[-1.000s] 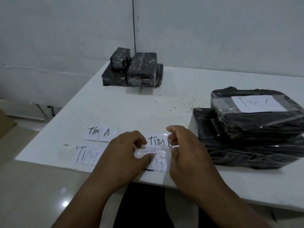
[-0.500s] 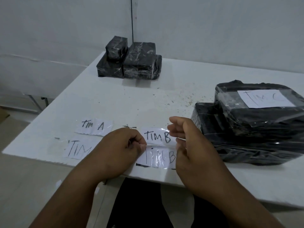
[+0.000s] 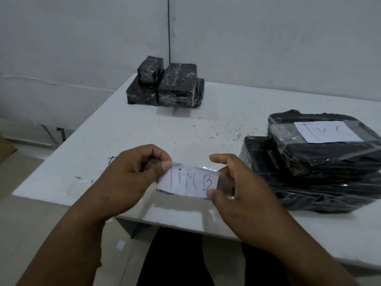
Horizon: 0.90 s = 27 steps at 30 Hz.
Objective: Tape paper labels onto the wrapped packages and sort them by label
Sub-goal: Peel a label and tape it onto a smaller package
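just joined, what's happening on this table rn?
A person holds a paper label reading "TIM B" above the table's near edge, left hand pinching one end and right hand the other. On the right, stacked black packages already carry a taped label. The unlabelled packages sit at the far end of the white table.

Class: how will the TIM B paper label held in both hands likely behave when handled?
The TIM B label is probably floppy: left hand and right hand each pinch an end. Its glossy tape edge likely clings to fingers. Thin paper, so probably light and easily creased.
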Each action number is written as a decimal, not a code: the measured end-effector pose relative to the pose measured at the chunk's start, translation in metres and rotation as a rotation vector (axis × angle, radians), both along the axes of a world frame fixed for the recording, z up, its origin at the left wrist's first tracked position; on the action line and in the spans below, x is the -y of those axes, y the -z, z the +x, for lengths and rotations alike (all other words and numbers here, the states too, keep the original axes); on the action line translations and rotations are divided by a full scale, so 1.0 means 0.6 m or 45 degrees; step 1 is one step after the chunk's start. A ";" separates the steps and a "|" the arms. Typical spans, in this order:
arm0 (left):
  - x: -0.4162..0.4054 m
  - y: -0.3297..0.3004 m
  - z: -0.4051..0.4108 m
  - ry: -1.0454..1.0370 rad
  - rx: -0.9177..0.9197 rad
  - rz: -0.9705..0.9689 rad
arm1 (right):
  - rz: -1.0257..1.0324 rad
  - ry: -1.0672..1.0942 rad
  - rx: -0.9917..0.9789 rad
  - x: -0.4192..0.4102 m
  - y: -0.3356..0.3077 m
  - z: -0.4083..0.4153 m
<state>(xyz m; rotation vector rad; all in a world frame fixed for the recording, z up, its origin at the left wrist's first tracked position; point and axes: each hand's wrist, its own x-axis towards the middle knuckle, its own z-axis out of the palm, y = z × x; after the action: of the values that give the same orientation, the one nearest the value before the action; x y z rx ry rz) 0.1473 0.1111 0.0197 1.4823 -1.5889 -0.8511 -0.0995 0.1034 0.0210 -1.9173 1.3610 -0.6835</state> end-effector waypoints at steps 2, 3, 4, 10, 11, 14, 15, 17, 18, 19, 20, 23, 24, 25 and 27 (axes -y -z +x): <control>-0.001 -0.007 0.009 -0.060 -0.050 -0.075 | 0.036 0.053 0.186 0.002 -0.002 0.006; -0.001 -0.010 0.012 -0.096 -0.071 -0.105 | 0.049 0.070 0.269 0.002 -0.004 0.009; -0.001 -0.012 0.015 -0.131 -0.108 -0.127 | 0.049 0.084 0.327 0.002 -0.005 0.012; 0.006 -0.020 0.020 -0.362 -0.444 -0.263 | -0.038 0.150 0.463 0.015 -0.026 0.028; 0.008 -0.022 0.020 -0.403 -0.519 -0.283 | -0.065 0.169 0.469 0.019 -0.032 0.030; 0.022 -0.037 0.017 -0.532 -0.651 -0.354 | -0.124 0.217 0.493 0.035 -0.057 0.041; 0.028 -0.043 0.015 -0.555 -0.681 -0.378 | -0.142 0.226 0.500 0.041 -0.067 0.046; 0.046 -0.059 0.012 -0.596 -0.744 -0.437 | -0.211 0.249 0.493 0.057 -0.090 0.054; 0.058 -0.067 0.011 -0.619 -0.772 -0.473 | -0.262 0.271 0.489 0.067 -0.103 0.056; 0.069 -0.073 0.010 -0.652 -0.798 -0.508 | -0.309 0.303 0.496 0.076 -0.113 0.058; 0.085 -0.080 0.009 -0.686 -0.819 -0.547 | -0.356 0.339 0.516 0.088 -0.126 0.058; 0.140 -0.090 0.003 -0.776 -0.719 -0.605 | -0.428 0.437 0.590 0.117 -0.155 0.058; 0.161 -0.088 -0.001 -0.788 -0.620 -0.584 | -0.434 0.461 0.617 0.125 -0.160 0.060; 0.185 -0.086 -0.006 -0.780 -0.492 -0.541 | -0.433 0.481 0.647 0.132 -0.163 0.062; 0.230 -0.077 -0.021 -0.690 -0.226 -0.431 | -0.422 0.499 0.684 0.143 -0.164 0.069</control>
<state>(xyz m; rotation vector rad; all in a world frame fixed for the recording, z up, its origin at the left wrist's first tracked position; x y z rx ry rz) 0.1349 -0.0266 0.0661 1.4400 -1.0565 -0.3677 -0.0580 0.0179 0.1193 -1.5311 1.3282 -1.5725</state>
